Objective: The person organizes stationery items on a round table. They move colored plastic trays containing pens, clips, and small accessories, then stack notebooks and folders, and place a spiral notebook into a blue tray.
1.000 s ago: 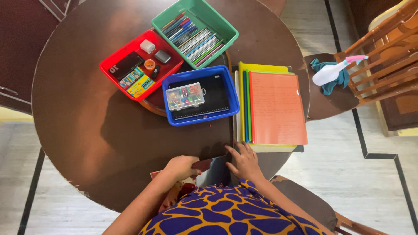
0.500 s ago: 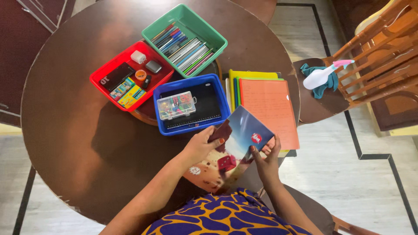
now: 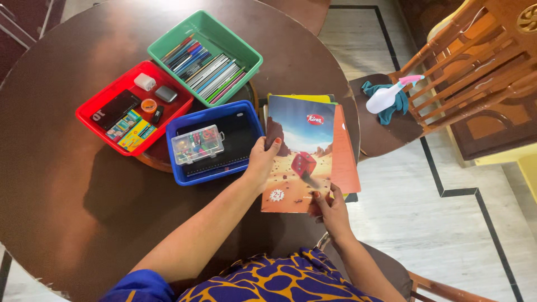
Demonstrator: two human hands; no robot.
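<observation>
round brown table (image 3: 84,196) fills my view, a wooden chair (image 3: 475,67) off to the right. i see the book (image 3: 299,154) held flat over the folders (image 3: 344,162), likely squared to their stack. my left hand (image 3: 262,162) is clamped on its left edge, thumb on the cover; my right hand (image 3: 331,210) pinches the near corner. just left sits the blue tray (image 3: 246,114), then red (image 3: 89,112) and green (image 3: 246,53) trays.

The book (image 3: 299,154), a second ago hidden at the worktop's near edge and then lifted tilted in mid-air, now lies flat over the folder stack (image 3: 345,162), covering most of the orange folder. The left hand (image 3: 262,159) grips its left edge; the right hand (image 3: 330,207) has slid to its lower right corner.
</observation>
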